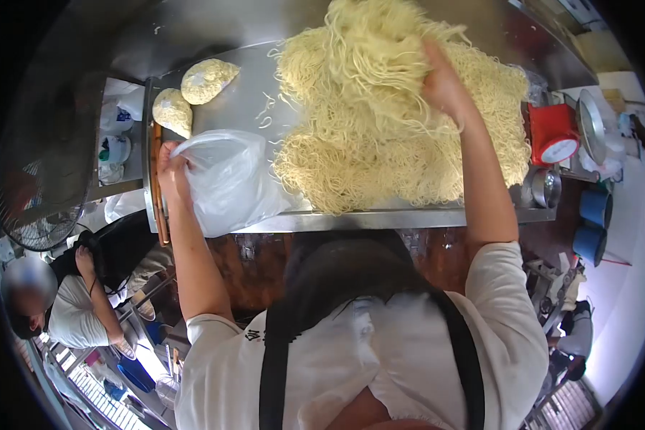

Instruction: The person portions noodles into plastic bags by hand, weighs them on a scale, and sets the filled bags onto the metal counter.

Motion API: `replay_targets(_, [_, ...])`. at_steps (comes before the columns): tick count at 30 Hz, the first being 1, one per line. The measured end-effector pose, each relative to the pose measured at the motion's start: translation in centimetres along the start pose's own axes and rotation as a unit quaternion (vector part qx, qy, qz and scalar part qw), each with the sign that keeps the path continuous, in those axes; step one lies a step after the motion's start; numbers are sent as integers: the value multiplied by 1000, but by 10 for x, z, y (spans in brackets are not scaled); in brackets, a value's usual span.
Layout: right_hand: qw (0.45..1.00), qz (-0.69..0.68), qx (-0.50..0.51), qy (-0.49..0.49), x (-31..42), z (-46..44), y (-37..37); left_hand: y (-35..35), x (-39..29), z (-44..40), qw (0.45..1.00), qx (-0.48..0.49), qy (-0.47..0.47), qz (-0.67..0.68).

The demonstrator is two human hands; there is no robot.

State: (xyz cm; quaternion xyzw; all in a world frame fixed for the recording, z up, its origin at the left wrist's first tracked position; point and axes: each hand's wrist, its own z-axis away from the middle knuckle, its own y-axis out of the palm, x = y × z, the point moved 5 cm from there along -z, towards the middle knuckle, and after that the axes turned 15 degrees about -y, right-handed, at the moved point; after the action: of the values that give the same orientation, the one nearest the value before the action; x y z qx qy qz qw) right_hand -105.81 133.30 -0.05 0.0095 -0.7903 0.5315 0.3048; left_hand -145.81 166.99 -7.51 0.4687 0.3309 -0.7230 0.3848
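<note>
A wide heap of pale yellow noodles (337,168) covers the middle and right of the metal table (261,68). My right hand (441,79) is closed on a large bunch of noodles (380,61), lifted above the heap and slightly blurred. At the table's left front, my left hand (172,168) grips the rim of a translucent white plastic bag (229,183), whose mouth is partly open. The bag rests on the table beside the heap. Two filled bags of noodles (206,80) lie behind my left hand, near the left edge.
A red scale (552,135) and a metal bowl (546,188) are at the right end. Wooden rods (159,186) lie along the left edge. A fan (39,193) and a person (79,308) are at the left; another person (577,333) is far right.
</note>
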Motion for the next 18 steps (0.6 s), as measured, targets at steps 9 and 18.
replay_targets(9, [997,-40,65,18,2,28,153,61,11,27,999,21,-42,14])
replay_targets(18, [986,92,-111,-79,14,37,32,30,11,46,986,-67,-50,-147])
